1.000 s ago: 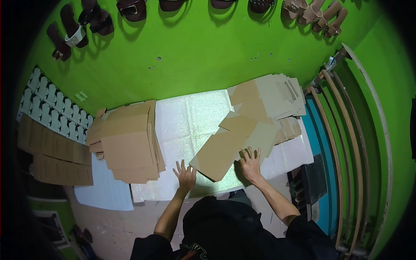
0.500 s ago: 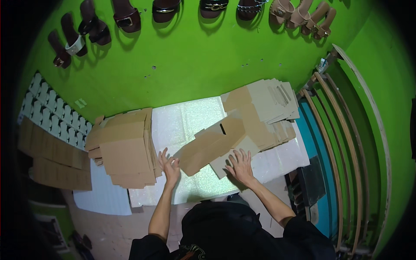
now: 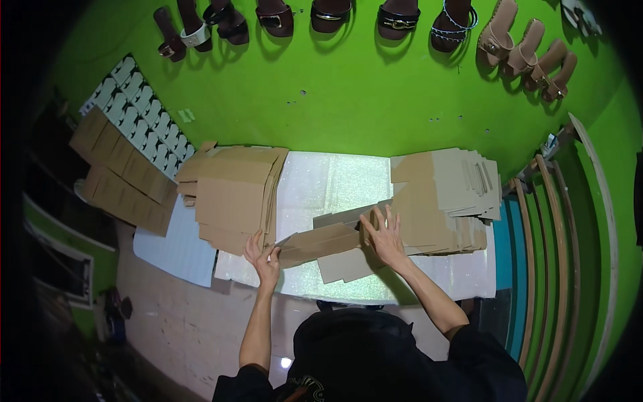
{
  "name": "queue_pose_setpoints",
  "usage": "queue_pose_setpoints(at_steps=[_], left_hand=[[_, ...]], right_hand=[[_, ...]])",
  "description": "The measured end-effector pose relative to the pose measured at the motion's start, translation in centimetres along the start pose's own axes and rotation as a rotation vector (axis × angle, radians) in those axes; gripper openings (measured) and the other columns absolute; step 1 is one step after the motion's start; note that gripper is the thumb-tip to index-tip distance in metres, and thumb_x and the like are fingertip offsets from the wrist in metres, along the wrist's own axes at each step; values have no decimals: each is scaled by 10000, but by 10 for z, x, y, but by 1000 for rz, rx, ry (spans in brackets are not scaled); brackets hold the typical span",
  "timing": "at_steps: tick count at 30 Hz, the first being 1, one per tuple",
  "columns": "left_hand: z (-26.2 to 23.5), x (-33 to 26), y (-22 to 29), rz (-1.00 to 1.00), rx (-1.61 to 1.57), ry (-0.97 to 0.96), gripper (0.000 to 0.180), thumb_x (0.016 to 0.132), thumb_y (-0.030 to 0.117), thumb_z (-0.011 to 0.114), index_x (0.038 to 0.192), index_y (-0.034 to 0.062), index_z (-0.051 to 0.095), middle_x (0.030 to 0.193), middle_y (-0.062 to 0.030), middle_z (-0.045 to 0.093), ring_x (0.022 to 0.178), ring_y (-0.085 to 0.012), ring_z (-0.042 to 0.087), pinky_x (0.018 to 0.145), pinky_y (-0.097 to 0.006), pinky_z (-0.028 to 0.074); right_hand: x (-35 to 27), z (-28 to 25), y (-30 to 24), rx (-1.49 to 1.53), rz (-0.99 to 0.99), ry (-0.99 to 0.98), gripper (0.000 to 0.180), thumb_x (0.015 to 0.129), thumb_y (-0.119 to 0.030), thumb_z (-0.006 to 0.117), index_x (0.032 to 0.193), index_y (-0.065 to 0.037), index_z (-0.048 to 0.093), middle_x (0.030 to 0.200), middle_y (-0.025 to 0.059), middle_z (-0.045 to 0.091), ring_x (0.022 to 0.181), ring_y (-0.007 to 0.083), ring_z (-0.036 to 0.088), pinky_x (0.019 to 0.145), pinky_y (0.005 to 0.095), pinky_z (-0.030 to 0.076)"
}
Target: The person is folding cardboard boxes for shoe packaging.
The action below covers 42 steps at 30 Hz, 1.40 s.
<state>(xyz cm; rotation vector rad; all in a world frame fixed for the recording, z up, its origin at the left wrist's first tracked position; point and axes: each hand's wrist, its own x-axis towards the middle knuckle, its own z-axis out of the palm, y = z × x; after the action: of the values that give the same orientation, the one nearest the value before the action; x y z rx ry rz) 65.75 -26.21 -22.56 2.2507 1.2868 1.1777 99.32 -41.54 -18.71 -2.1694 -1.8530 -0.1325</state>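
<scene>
The carton blank lies mid-bench, between two cardboard stacks. The left hand pinches its left end; the right hand presses flat, fingers spread. Likely light, stiff along panels, hinging at creases; best held by edges.

left hand curled, right hand splayed flat

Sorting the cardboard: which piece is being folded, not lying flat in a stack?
The cardboard piece between both hands, partly folded on the white mat; the side stacks lie flat.
</scene>
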Motion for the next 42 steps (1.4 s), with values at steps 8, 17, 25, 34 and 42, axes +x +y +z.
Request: queue_pose_setpoints(at_steps=[8,17,25,34,42], left_hand=[[-8,-34,11,-101,106,40,83,823,124,739,833,44,754,1478,-92,508,1409,-343,370,1178,-571,146],[12,-50,9,-197,57,-27,107,840,140,730,834,33,722,1443,-110,512,1416,-352,358,1168,-617,129],[7,-18,29,-193,257,-165,270,815,258,744,848,-11,738,1366,-120,557,1338,-326,424,1162,-607,157],[20,21,26,-117,261,-547,293,790,241,680,903,-10,780,1312,-119,596,1345,-327,423,1144,-700,105],[23,89,54,81,120,-506,231,843,172,624,880,-8,765,1348,-102,565,1352,-324,424,1169,-649,125]], right_hand=[[1,7,7,76,-84,53,357,885,-309,730,1151,-104,608,1483,214,387,1457,481,243,1137,708,215],[-38,12,7,32,148,90,390,902,-265,670,1143,26,574,1444,252,416,1426,492,277,1148,712,171],[-69,4,8,52,457,63,409,846,-235,715,1045,111,622,1407,310,419,1399,530,280,1147,718,144],[-79,-12,-6,70,386,62,231,814,-103,660,951,82,647,1402,266,441,1396,495,308,1149,717,153],[-50,-45,-13,33,379,276,125,858,-63,619,925,44,623,1358,259,480,1365,495,354,1131,723,185]])
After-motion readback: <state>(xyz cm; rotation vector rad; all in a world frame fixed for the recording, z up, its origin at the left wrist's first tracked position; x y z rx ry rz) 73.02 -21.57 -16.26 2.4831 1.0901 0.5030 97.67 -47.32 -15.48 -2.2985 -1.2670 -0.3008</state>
